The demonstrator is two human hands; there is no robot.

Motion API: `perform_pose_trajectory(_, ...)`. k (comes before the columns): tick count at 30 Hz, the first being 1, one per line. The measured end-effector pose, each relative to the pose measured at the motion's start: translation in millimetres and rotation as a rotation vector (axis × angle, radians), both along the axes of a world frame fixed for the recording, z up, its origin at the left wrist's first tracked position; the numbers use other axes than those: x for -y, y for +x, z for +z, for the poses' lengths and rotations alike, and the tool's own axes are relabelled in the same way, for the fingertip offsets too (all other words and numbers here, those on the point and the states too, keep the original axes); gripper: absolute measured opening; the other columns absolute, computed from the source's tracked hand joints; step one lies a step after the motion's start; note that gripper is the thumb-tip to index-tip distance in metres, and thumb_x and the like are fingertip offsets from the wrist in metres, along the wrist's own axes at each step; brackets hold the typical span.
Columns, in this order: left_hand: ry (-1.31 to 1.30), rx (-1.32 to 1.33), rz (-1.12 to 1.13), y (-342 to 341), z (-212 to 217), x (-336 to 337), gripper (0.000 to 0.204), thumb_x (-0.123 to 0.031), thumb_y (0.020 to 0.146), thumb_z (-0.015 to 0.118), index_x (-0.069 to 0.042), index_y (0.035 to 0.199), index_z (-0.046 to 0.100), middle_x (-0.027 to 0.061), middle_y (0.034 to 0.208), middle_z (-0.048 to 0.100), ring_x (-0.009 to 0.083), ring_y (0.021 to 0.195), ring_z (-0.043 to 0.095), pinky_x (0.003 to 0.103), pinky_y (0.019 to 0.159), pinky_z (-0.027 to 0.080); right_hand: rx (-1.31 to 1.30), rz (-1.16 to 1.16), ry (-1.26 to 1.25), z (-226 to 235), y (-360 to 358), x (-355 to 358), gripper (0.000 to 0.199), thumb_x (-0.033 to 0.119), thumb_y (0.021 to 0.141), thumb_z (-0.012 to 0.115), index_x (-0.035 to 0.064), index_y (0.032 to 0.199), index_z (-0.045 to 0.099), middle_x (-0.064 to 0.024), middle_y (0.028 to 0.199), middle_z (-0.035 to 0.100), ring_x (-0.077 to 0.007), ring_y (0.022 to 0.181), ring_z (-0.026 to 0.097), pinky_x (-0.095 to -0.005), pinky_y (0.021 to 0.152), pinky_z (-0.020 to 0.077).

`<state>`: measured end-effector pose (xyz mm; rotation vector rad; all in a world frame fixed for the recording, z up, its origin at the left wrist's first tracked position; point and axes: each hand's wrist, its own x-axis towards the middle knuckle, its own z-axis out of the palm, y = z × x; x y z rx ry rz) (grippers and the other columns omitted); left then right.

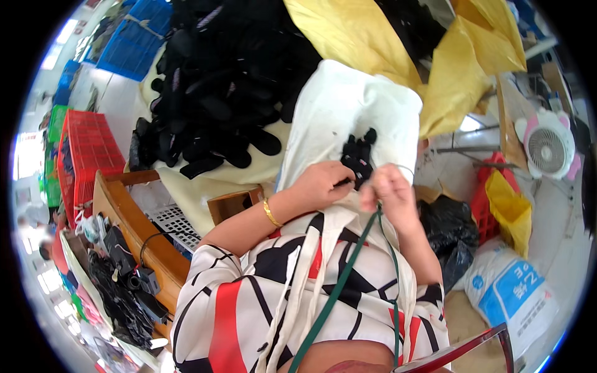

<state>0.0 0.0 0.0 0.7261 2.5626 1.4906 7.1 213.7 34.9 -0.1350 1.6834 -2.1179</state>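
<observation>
A small black soft fabric piece with stubby lobes [357, 154] lies on a white cloth-covered pad [317, 124] in front of me. My left hand [324, 183] is closed on the near end of this piece, pinching it between thumb and fingers. Just to the right, my right hand [392, 189] is raised a little, fingers pinched together and slightly blurred. What it holds is too small to make out. Beyond my left hand spreads a big heap of black soft pieces [217, 93], many rounded and elongated.
Yellow sheeting [463, 68] hangs at the far right, near a white-and-pink fan [548, 144]. Black bags [449, 227] and a white-and-blue sack [513, 289] stand at right. A wooden drawer edge [140, 227], a red crate [93, 155] and a blue crate [134, 43] are at left.
</observation>
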Motion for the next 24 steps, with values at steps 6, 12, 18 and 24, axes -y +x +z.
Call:
perform_pose_trajectory(6,-0.079,-0.129,0.09,-8,-14,32,0.01,-0.013,0.08,0.068,-0.006,0.086,0.066,0.0109,0.075,0.062,0.0304,0.067,0.06,0.039,0.06,0.049,0.219,-0.788,-0.803,23,-48,-118,0.02,0.008,0.1,0.048,0.0087,0.081,0.045,0.0063,0.059,0.021,-0.007,0.051,0.025,-0.0224,0.051,0.0302)
perform_pose_trajectory(12,0.066,0.026,0.162,-17,-31,25,0.013,-0.015,0.081,0.068,-0.004,0.088,0.067,0.0139,0.077,0.064,0.029,0.069,0.061,0.036,0.061,0.048,-0.163,-0.926,-0.325,18,-55,-161,0.02,0.011,0.101,0.052,0.0101,0.082,0.045,0.0065,0.06,0.028,-0.0066,0.056,0.033,-0.0354,0.092,0.0509)
perform_pose_trajectory(18,0.437,0.447,0.121,-36,-20,8,0.017,-0.017,0.082,0.069,-0.002,0.09,0.068,0.009,0.075,0.064,0.0135,0.063,0.056,0.028,0.059,0.045,-0.212,-0.016,0.465,-23,-48,-10,0.033,0.004,0.085,0.071,0.001,0.115,0.059,-0.0051,0.102,0.062,-0.0155,0.096,0.061,-0.0301,0.088,0.049)
perform_pose_trajectory(24,0.618,0.554,0.008,-56,-26,35,0.019,-0.017,0.09,0.066,-0.003,0.102,0.067,0.0048,0.086,0.066,0.0093,0.069,0.058,0.025,0.063,0.048,-0.242,0.21,0.637,-28,-82,11,0.021,0.002,0.087,0.067,-0.0013,0.107,0.063,-0.0067,0.089,0.065,-0.0123,0.083,0.062,-0.0262,0.077,0.0482)
